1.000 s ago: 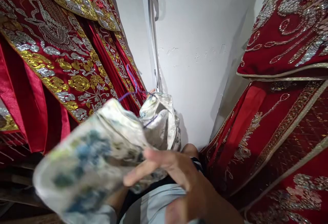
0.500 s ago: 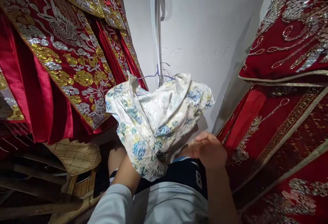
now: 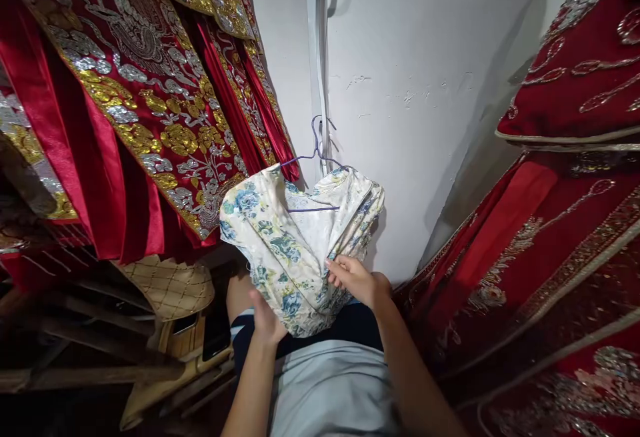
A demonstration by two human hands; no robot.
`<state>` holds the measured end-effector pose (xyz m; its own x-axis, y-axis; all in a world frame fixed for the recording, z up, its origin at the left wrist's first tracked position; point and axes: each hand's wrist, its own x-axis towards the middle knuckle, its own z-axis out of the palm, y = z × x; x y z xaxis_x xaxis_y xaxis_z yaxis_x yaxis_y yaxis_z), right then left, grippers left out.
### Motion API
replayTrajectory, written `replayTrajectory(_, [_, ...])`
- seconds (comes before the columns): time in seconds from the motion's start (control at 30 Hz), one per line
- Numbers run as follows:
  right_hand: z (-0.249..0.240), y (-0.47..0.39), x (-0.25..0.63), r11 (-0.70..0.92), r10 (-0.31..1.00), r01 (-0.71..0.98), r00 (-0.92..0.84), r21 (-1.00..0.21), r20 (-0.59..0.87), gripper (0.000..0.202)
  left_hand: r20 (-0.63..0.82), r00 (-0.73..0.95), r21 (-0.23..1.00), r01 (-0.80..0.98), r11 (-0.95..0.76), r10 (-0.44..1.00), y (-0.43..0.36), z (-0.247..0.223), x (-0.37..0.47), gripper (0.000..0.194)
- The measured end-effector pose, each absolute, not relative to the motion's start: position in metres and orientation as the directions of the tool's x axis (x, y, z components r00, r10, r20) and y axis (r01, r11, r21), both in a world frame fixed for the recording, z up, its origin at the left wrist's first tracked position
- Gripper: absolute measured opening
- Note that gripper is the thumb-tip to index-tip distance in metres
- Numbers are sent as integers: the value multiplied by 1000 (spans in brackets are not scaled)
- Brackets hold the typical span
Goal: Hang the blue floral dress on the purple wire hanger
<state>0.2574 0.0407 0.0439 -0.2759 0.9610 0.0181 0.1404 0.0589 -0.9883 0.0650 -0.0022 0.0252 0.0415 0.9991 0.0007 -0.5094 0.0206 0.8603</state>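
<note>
A white garment with blue, green and yellow flowers (image 3: 285, 243) hangs over my lap on a thin purple hanger (image 3: 316, 150), whose bar shows through the open neckline. My right hand (image 3: 353, 278) pinches the front of the garment just below the neckline, thumb against fingers. At the garment's lower left edge is my left hand (image 3: 267, 320), its thumb raised and apart; its fingers pass behind the cloth and are hidden.
Red costumes with gold and silver embroidery (image 3: 165, 117) hang at the left, and more red embroidered cloth (image 3: 565, 223) at the right. A pale wall (image 3: 410, 43) stands ahead. A wooden chair with a quilted cushion (image 3: 170, 290) is at lower left, a dark phone-like object on it.
My left hand has come out from inside the garment to its lower left edge. My right hand has moved left onto the garment's front. The garment hangs straighter and the view has shifted.
</note>
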Motion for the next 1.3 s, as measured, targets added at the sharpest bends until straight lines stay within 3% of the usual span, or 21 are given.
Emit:
replayTrajectory(0.1, [37,43,245,21,941,226,-333,-974,-57,52,-56,-22,870,-491,39,998,-1,18,73,86])
replayTrajectory(0.27, [39,43,251,87,943,352,-330,-932,-36,42,-97,-132,836,-549,8,987,8,8,85,68])
replayTrajectory(0.43, [49,36,263,42,931,326,-355,-945,-81,31,-130,-103,804,-593,44,986,7,6,89,59])
replayTrajectory(0.57, [52,35,264,37,917,313,-387,-949,-92,24,-158,-84,805,-587,80,984,6,10,89,64])
replayTrajectory(0.8, [40,40,256,-4,913,321,-386,-947,-135,22,-107,-75,815,-578,45,991,9,7,86,61])
replayTrajectory(0.97, [43,36,258,78,931,358,-361,-931,-61,22,-109,-45,793,-606,60,993,7,4,86,60])
replayTrajectory(1.1, [45,35,260,122,941,280,-337,-952,21,17,-110,-68,796,-603,47,992,6,6,84,58])
replayTrajectory(1.3, [43,32,255,194,970,194,-185,-962,159,16,-42,-230,877,-474,-75,972,17,1,72,42])
